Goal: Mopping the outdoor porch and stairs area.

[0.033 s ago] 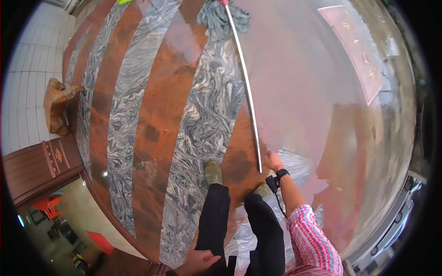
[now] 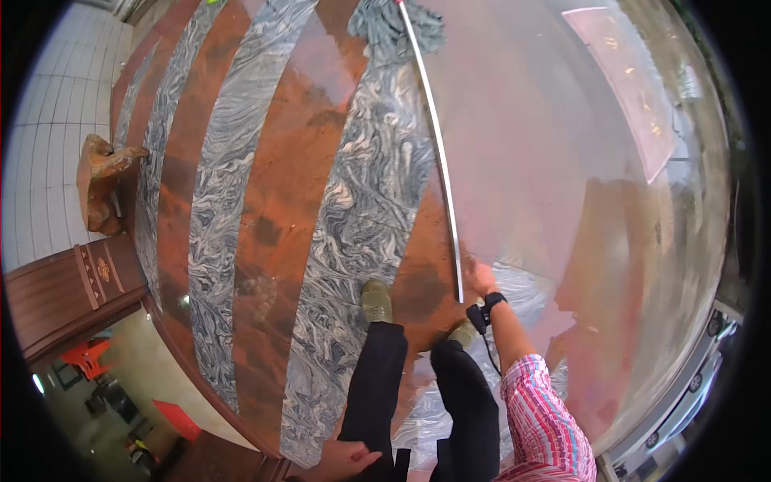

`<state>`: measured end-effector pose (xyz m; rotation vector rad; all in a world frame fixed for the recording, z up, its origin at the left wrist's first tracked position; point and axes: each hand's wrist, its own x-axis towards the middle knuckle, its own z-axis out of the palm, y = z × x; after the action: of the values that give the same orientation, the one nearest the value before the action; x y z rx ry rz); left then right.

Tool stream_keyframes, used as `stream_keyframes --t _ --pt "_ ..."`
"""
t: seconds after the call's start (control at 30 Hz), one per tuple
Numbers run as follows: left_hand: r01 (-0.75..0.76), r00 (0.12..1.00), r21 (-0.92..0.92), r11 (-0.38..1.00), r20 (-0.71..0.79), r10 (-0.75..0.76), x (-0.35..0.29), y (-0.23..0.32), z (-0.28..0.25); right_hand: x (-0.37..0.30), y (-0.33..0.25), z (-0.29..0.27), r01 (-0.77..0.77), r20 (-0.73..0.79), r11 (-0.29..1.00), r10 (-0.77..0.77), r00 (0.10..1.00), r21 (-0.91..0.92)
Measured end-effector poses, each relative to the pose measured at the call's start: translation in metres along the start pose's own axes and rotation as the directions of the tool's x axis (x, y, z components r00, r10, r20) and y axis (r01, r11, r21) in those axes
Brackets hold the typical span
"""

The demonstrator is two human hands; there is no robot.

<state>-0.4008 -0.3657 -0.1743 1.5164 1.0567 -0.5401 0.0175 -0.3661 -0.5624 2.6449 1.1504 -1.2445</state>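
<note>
A mop with grey-green strands (image 2: 393, 32) rests on the floor at the far end. Its long silvery handle (image 2: 438, 153) runs toward me and ends close to my right shoe (image 2: 463, 331). Just right of that end is my right hand (image 2: 482, 279), low down, its fingers loosely stretched and blurred. A narrow gap seems to part it from the handle. My left hand (image 2: 349, 459) is beside my left thigh, fingers curled in and thumb against them, with nothing visible inside. A black strap with a small box (image 2: 480, 318) and cable sits on my right wrist.
The floor has wavy grey stone bands (image 2: 369, 173) between red-brown ones and looks wet and shiny at right. A brown carved stand (image 2: 104, 181) is by the tiled wall (image 2: 56, 161). At lower left, a doorway shows a red chair (image 2: 87, 357). A car (image 2: 691, 402) stands far right.
The view has shifted slightly, and a lime-green object at the top edge has nearly left it. Mop and both hands keep almost the same places relative to each other.
</note>
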Motion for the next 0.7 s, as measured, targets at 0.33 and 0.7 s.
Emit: stream_keyframes --t 0.33,0.7 --pt "-0.165 0.962 -0.087 0.982 -0.236 0.141 0.016 0.002 -0.045 0.076 -0.081 0.019 -0.142 0.185 0.988 0.152 0.971 -0.069" --pt "-0.085 0.99 0.152 0.985 0.122 0.066 0.055 0.027 0.003 -0.249 0.045 -0.138 -0.003 -0.035 0.918 0.018 0.999 0.397"
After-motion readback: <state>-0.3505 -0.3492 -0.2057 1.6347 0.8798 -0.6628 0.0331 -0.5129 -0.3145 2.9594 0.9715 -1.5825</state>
